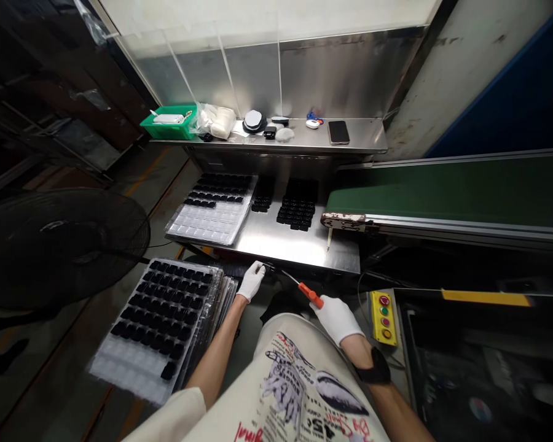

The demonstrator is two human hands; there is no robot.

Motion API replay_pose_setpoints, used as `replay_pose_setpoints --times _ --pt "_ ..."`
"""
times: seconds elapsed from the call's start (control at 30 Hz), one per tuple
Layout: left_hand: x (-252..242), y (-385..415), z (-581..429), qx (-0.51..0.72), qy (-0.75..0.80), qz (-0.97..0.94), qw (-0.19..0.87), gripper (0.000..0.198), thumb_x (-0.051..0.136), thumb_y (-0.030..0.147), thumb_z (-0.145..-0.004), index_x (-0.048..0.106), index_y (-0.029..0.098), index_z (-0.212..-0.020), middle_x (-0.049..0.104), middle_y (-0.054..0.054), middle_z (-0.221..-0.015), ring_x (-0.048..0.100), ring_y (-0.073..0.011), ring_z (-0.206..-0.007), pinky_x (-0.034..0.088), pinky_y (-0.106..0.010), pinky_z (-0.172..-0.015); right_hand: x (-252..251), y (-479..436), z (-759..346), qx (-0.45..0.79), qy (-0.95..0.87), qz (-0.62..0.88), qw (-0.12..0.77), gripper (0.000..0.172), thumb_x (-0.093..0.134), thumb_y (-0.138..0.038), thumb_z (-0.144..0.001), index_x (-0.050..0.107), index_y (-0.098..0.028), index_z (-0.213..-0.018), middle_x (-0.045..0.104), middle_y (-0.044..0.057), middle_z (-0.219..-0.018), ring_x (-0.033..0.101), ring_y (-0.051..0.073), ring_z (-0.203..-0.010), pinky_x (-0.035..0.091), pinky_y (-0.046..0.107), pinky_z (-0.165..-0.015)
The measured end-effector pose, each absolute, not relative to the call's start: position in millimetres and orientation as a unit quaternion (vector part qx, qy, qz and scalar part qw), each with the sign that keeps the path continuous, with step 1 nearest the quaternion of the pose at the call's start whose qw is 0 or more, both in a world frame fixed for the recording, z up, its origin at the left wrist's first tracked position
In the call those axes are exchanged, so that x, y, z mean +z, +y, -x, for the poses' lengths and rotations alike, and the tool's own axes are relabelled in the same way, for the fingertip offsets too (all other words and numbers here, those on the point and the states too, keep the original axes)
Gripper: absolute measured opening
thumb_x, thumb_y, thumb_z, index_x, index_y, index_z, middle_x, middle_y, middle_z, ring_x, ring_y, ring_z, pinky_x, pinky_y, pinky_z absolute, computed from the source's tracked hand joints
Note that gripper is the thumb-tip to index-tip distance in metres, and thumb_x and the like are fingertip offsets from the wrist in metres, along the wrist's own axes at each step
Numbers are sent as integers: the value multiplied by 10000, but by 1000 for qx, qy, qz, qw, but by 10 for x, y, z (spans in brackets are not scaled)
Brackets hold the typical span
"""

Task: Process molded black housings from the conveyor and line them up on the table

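My left hand (251, 280), in a white glove, is closed on a small black part (268, 267) just below the front edge of the steel worktable (299, 245). My right hand (338, 318), also gloved, grips an orange-handled tool (309, 294) whose thin metal tip points at that black part. Both hands are held close together above my lap.
On the worktable are a clear tray (212, 212) partly filled with black parts and loose black parts (297, 212). A stack of filled trays (161, 319) lies at my left. A fan (59, 245), a green conveyor belt (451, 193), a yellow button box (383, 318) and a cluttered shelf (304, 138) surround me.
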State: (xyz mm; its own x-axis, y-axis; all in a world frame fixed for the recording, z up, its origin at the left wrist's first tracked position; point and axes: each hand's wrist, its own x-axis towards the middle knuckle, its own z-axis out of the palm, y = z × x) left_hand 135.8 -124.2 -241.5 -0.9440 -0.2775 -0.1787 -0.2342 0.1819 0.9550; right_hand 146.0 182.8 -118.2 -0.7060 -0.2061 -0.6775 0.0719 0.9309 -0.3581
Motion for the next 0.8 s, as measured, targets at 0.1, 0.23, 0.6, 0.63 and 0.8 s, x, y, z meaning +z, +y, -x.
replay_pose_setpoints --times 0.1,0.23,0.6,0.63,0.8 --pt "-2442 -1225 -1346 -638 -752 -169 4 377 727 527 -937 543 226 -804 447 43 -762 389 -139 -726 378 -262 -697 -1206 1855 -1480 -212 897 42 386 327 618 -452 -1089 821 -198 -1052 856 152 -1092 822 326 -1063 434 315 -750" --pt "-2467 -1246 -1333 -664 -724 -188 -14 410 740 556 -935 505 239 -823 375 61 -732 324 -123 -662 305 -243 -607 -1155 1866 -1503 -215 894 36 391 327 630 -447 -1078 827 -190 -1030 854 160 -1065 821 324 -1044 420 310 -735" --pt "-2470 -1299 -1405 -704 -669 -224 -79 414 807 506 -882 490 243 -841 326 85 -711 282 -78 -574 240 -188 -543 -1173 1804 -1521 -189 899 31 394 368 599 -493 -1099 816 -196 -1088 852 153 -1115 810 321 -1049 431 317 -744" --pt "-2473 -1297 -1408 -707 -664 -227 -82 414 817 495 -875 491 241 -841 324 86 -714 282 -75 -574 238 -183 -543 -1187 1804 -1519 -191 898 30 395 380 591 -493 -1103 817 -187 -1095 851 160 -1124 808 323 -1053 435 320 -750" --pt "-2501 -1252 -1399 -732 -627 -247 -99 417 843 441 -873 481 236 -845 319 88 -721 281 -61 -561 225 -173 -533 -1242 1807 -1515 -202 894 38 399 352 636 -467 -1081 830 -174 -1091 852 169 -1105 804 307 -1017 441 321 -746"
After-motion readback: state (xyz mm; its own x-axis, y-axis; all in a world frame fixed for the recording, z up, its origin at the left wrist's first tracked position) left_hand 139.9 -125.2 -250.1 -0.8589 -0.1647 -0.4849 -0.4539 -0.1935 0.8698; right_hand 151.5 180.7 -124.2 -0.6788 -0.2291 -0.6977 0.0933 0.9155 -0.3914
